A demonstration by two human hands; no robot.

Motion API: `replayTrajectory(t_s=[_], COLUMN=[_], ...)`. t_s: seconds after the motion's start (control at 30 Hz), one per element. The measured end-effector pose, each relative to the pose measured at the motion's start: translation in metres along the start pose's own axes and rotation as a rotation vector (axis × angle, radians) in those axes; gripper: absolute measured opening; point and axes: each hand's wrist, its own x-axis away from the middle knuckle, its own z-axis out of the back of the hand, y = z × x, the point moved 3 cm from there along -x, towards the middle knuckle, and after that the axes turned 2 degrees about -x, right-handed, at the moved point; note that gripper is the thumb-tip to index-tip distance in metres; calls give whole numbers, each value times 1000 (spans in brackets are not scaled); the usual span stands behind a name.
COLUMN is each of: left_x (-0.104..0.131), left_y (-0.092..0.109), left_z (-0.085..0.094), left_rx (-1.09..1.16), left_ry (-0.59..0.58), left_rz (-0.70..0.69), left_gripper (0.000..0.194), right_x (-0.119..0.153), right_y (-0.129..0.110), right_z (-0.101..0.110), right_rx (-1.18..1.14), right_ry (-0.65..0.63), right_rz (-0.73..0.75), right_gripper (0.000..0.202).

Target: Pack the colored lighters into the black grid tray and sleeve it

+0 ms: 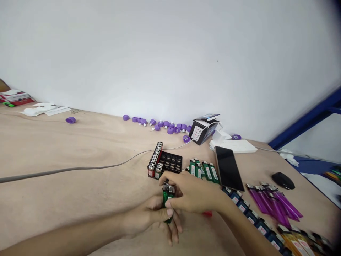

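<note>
The left hand [144, 217] and right hand [193, 192] meet, thumbs [163, 214] close, forearms [87, 229] angled inward.

My feed gives me green lighters [165, 196], a black tray [171, 161], magenta lighters [287, 204], purple caps [170, 131] and a tan, faintly grained tabletop [80, 142].

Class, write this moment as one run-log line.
left hand: holding green lighters | right hand: gripping same lighters | black tray: partly filled, beyond hands | phone: right of tray
</note>
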Motion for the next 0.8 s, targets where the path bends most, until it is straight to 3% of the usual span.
replayTrajectory(t_s=[0.23, 0.3, 0.4, 0.53, 0.7, 0.8], left_x=[-2, -1, -1, -2, -1, -1], left_y=[-4, -3, -3, -3, -4, -3], left_z=[6, 4, 4, 5, 7, 7], left_rx=[-42, -82, -90, -68, -46, -51], left_ry=[134, 147, 165, 196, 219, 204], left_rz=[-60, -89, -102, -92, -86, -94], left_gripper=[42, 42, 42, 43, 44, 48], right_x=[2, 1, -3, -5, -3, -2], right_y=[14, 13, 14, 19, 23, 22], right_z=[9, 11, 10, 6, 10, 13], right_rx=[3, 23, -13, -196, -188, -193], right_ry=[152, 157, 134, 56, 44, 29], right_rz=[-132, -122, -94, -88, -55, -19], right_gripper=[18, 23, 34, 22, 5, 11])
